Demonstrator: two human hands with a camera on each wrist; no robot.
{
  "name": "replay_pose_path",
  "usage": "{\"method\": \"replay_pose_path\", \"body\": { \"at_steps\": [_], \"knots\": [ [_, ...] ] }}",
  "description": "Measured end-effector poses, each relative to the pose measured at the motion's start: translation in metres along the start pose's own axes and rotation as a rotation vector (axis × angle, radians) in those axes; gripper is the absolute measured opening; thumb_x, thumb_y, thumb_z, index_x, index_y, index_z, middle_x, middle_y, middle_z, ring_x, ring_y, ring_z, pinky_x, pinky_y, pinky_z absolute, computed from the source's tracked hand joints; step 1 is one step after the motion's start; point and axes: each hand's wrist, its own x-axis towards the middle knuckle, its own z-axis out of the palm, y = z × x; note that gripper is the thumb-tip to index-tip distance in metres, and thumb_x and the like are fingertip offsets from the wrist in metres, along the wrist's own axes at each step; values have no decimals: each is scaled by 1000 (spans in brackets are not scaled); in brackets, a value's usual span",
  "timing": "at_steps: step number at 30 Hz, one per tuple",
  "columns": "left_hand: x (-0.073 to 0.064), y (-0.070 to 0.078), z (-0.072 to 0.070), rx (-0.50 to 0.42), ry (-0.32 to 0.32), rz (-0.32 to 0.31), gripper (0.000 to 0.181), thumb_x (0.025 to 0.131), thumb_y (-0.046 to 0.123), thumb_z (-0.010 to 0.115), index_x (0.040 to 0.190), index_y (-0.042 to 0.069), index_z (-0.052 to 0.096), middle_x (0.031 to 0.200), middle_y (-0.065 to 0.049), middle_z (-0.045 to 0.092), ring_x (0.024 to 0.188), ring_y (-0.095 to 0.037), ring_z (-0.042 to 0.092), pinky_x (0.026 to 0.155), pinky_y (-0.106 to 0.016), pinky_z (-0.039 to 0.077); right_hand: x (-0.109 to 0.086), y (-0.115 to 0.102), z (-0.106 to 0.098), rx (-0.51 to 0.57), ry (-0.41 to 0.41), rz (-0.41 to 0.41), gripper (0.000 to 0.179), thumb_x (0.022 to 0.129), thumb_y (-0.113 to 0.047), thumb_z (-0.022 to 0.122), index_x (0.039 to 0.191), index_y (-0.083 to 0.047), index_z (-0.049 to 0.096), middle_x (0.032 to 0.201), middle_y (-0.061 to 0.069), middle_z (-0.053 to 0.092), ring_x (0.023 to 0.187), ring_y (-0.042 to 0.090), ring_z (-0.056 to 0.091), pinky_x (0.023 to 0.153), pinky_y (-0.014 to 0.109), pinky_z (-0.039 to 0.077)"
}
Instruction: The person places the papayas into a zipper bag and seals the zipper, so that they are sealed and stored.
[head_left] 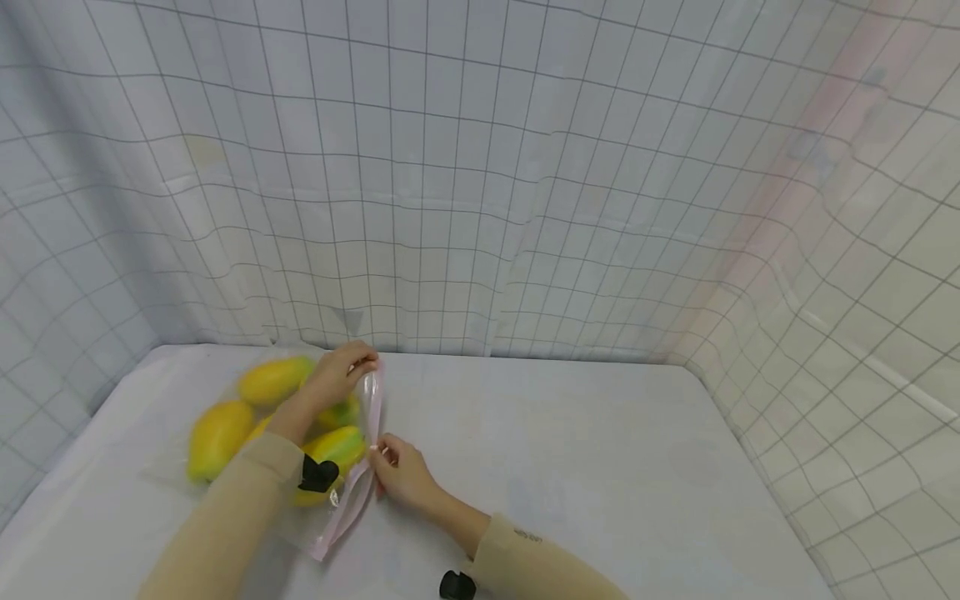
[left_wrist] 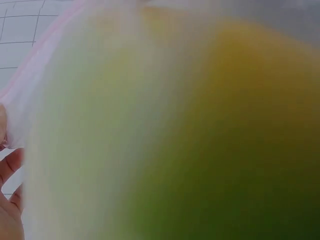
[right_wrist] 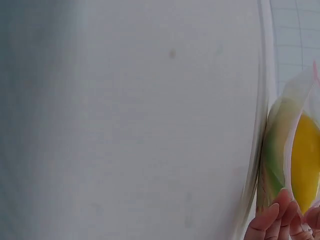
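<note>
A clear zip bag [head_left: 374,410] with a pink strip along its mouth lies at the table's left side. Inside it are several yellow-green mangoes [head_left: 216,437]. My left hand [head_left: 335,377] reaches over the bag and pinches the far end of the strip. Midway along the same strip, the thumb and fingers of my right hand [head_left: 403,473] pinch the edge. Nearer to me, the bag's mouth gapes slightly. In the right wrist view a yellow mango [right_wrist: 305,160] shows through the opening beside fingertips. Blurred fruit fills most of the left wrist view.
The bag rests on a white-covered table [head_left: 585,467]. White curtains with a dark grid [head_left: 450,208] hang behind the table and along both sides. Both forearms wear beige sleeves [head_left: 232,517], with a black device at each wrist.
</note>
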Motion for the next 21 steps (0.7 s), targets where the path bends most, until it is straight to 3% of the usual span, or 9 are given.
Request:
{"method": "replay_pose_path", "body": {
  "at_steps": [11,21],
  "knots": [
    [6,3,-15,6,-72,-72,10,91,8,53,91,2,61,85,-8,57,76,-21,49,67,-36,46,-19,-2,2,-14,-73,0,17,92,-20,48,81,-7,52,49,0,48,42,4,41,39,15,29],
    [13,5,-18,-14,-85,-116,15,94,10,49,96,1,60,86,-9,55,75,-21,46,65,-35,42,-43,-2,3,83,-159,53,19,93,-18,49,79,-6,51,52,-2,50,42,3,48,40,14,37]
  ]
}}
